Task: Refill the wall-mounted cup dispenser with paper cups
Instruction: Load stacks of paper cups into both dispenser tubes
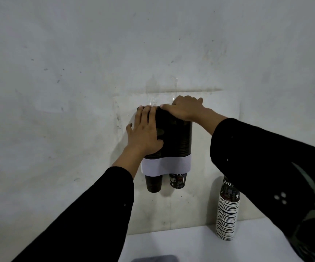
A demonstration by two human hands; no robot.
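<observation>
A dark wall-mounted cup dispenser (177, 140) with a white band (166, 165) across its lower part hangs on the pale wall. Two cup bottoms stick out below it, a plain dark one (153, 183) on the left and a printed one (178, 180) on the right. My left hand (145, 133) lies flat against the dispenser's left front, fingers reaching its top edge. My right hand (186, 108) rests palm-down over the top right of the dispenser. Whether a cup is under that hand is hidden.
A tall stack of printed paper cups (227, 210) stands upside down on the white table (190, 244) at the lower right, close to the wall. A dark flat object (155, 259) shows at the bottom edge. Clear tape (152, 100) shines above the dispenser.
</observation>
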